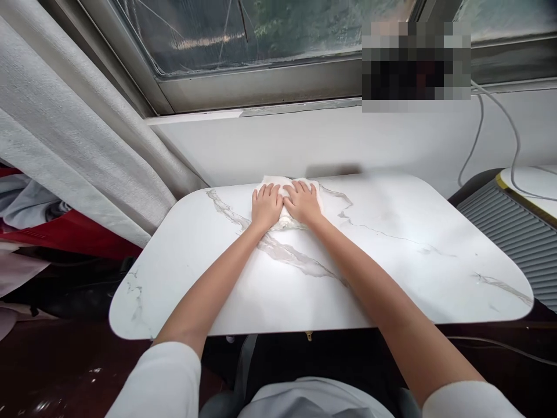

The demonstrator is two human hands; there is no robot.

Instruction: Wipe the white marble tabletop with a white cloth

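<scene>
A white cloth (285, 217) lies bunched on the far edge of a white marble-patterned table (391, 261). My left hand (266, 205) presses flat on the cloth's left part, fingers stretched out. My right hand (303, 202) lies flat on its right part, fingers spread, touching the left hand at the thumbs. Both arms reach straight forward across the table. Most of the cloth is hidden under the hands.
A white wall and a window sill (261, 110) stand right behind the table. A grey curtain (78, 139) hangs at the left. A grey ribbed unit (513, 238) with cables (516, 145) sits at the right. Red and dark items (65, 232) lie low left.
</scene>
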